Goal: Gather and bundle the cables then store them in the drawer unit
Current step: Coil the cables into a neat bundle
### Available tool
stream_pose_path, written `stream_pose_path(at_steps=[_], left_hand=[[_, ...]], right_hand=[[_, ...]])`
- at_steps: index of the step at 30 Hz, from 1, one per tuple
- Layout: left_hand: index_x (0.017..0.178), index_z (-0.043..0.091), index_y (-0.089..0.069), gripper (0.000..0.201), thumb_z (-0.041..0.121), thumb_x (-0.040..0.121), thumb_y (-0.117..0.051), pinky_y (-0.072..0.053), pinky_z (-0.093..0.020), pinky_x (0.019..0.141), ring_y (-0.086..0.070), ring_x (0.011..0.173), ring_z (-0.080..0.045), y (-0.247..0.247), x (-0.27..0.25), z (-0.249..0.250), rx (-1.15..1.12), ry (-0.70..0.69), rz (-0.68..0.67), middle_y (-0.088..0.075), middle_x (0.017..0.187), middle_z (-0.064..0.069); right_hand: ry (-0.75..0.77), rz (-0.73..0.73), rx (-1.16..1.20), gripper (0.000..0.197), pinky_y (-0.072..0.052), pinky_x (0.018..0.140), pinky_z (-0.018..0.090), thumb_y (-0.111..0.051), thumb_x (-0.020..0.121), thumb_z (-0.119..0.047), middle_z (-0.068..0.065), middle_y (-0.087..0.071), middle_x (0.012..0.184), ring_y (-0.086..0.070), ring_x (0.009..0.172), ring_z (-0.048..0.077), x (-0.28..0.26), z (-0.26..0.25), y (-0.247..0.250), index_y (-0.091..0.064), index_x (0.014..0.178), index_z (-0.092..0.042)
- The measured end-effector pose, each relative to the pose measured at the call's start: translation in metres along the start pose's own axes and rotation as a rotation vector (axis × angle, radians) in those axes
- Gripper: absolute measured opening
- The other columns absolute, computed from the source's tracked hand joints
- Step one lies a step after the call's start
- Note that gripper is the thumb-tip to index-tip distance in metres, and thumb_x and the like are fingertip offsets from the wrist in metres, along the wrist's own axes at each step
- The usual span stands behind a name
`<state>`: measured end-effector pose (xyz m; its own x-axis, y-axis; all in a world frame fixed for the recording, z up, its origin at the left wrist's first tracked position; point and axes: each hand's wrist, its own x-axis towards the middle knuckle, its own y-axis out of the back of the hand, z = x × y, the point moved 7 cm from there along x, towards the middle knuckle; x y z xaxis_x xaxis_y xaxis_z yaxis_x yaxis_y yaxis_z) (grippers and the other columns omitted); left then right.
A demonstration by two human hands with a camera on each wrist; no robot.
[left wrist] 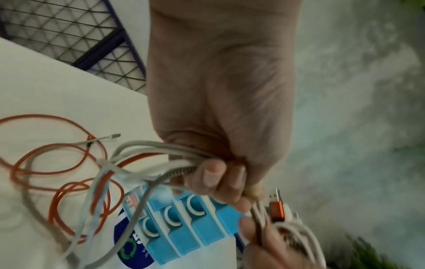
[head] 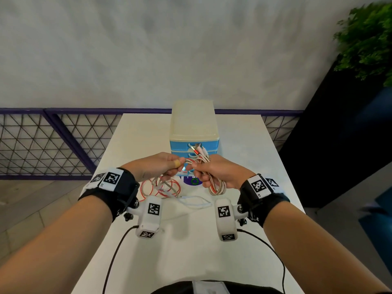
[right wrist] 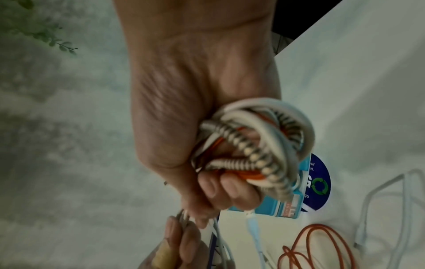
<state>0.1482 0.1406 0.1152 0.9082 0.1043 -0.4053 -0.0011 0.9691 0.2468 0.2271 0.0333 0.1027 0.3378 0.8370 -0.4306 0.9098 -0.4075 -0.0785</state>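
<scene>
Above the white table (head: 244, 158) my right hand (head: 198, 171) grips a coiled bundle of cables (right wrist: 255, 143): braided, white and orange strands looped together, with plug ends (head: 198, 150) sticking up. My left hand (head: 175, 166) pinches the trailing strands (left wrist: 161, 151) right beside it, fingers curled round them. From there the strands hang to loose orange cable loops (head: 161, 188) and a white cable (head: 195, 201) lying on the table. The blue drawer unit (head: 194, 132) with a cream top stands just behind the hands, its drawers closed.
A round blue sticker (right wrist: 319, 185) lies on the table in front of the unit. A purple mesh railing (head: 53, 143) runs behind the table, a dark panel (head: 339, 145) and a green plant (head: 369, 39) stand to the right.
</scene>
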Motion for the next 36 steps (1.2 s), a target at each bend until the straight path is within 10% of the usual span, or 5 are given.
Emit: stream_pose_path(at_steps=[10,18,21,29,36], left_hand=[[0.079,0.013,-0.047,0.036,0.036,0.101,-0.031,-0.033,-0.023,0.057,-0.04,0.05,-0.009,-0.015,-0.012,0.002,-0.076,0.055,-0.117,-0.04,0.057,0.003],[0.092,0.008,-0.051,0.033,0.028,0.103,-0.028,-0.037,-0.022,0.067,-0.044,0.07,-0.011,-0.048,-0.01,0.033,0.369,-0.024,0.116,-0.052,0.092,-0.021],[0.108,0.01,-0.049,0.031,0.031,0.103,-0.027,-0.03,-0.029,0.085,-0.048,0.093,-0.019,-0.055,-0.005,0.044,0.734,-0.032,0.204,-0.049,0.095,0.005],[0.115,0.009,-0.052,0.032,0.025,0.102,-0.028,-0.036,-0.045,0.093,-0.055,0.101,-0.029,-0.073,0.004,0.054,0.964,-0.026,0.153,-0.057,0.107,-0.012],[0.073,0.01,-0.049,0.041,0.033,0.102,-0.029,-0.045,-0.028,0.072,-0.053,0.057,-0.016,-0.073,0.0,0.031,0.638,0.067,-0.078,-0.057,0.065,-0.002]], right_hand=[[0.084,0.206,0.15,0.02,-0.039,0.04,0.021,-0.05,0.1,-0.018,0.002,-0.042,0.058,-0.037,0.041,0.008,0.007,-0.003,0.024,-0.059,0.089,-0.005],[0.055,0.115,0.393,0.057,-0.047,0.053,0.025,-0.046,0.085,-0.068,0.002,-0.044,0.061,-0.046,0.05,0.013,0.011,0.005,0.009,-0.056,0.082,-0.012],[0.009,0.068,0.473,0.063,-0.05,0.049,0.024,-0.041,0.083,-0.074,0.004,-0.053,0.055,-0.055,0.044,0.015,0.009,0.006,0.001,-0.058,0.082,-0.013],[0.047,0.122,0.225,0.031,-0.045,0.05,0.026,-0.069,0.087,-0.033,0.002,-0.052,0.056,-0.054,0.049,0.016,0.009,0.002,0.007,-0.054,0.064,-0.017],[0.179,0.301,0.257,0.02,-0.052,0.059,0.033,-0.058,0.096,-0.027,0.004,-0.05,0.063,-0.056,0.049,0.014,0.015,-0.005,0.029,-0.055,0.084,-0.012]])
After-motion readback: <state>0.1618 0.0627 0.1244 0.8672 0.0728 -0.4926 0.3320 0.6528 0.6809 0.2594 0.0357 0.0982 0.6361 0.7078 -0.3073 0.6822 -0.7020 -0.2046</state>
